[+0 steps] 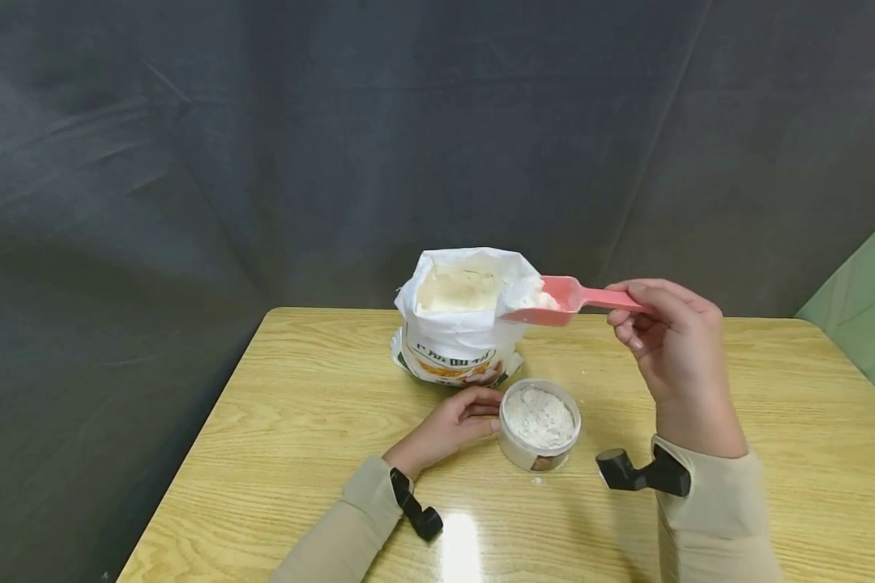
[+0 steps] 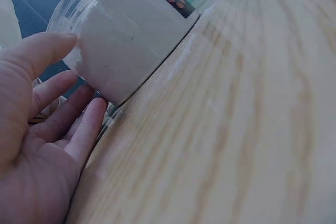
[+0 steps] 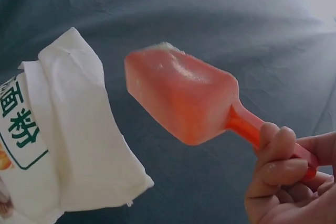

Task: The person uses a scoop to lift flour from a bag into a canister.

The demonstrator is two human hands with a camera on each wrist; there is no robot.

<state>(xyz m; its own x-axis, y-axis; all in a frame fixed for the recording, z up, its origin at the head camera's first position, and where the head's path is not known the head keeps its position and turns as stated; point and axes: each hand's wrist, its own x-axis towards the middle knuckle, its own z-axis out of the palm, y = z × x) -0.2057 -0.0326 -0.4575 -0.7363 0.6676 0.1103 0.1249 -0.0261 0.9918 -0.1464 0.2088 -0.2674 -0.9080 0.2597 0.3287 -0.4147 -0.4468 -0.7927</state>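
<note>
A pink plastic scoop (image 1: 563,301) with white flour (image 1: 528,296) heaped in it is in my right hand (image 1: 674,344), whose fingers and thumb grip the handle. In the head view its bowl overlaps the right rim of an open white flour bag (image 1: 448,334); the right wrist view shows a gap between the scoop (image 3: 184,98) and the bag (image 3: 84,129). My left hand (image 1: 455,429) rests on the table beside a clear round tub (image 1: 532,457) filled with flour. In the left wrist view, its thumb and fingers lie loosely against the side of the tub (image 2: 121,40).
All of this stands on a wood-grain table (image 1: 299,421). Behind it hangs a dark cloth (image 1: 408,146). A few specks of flour lie near the tub. Green patterned fabric (image 1: 864,308) shows at the right edge.
</note>
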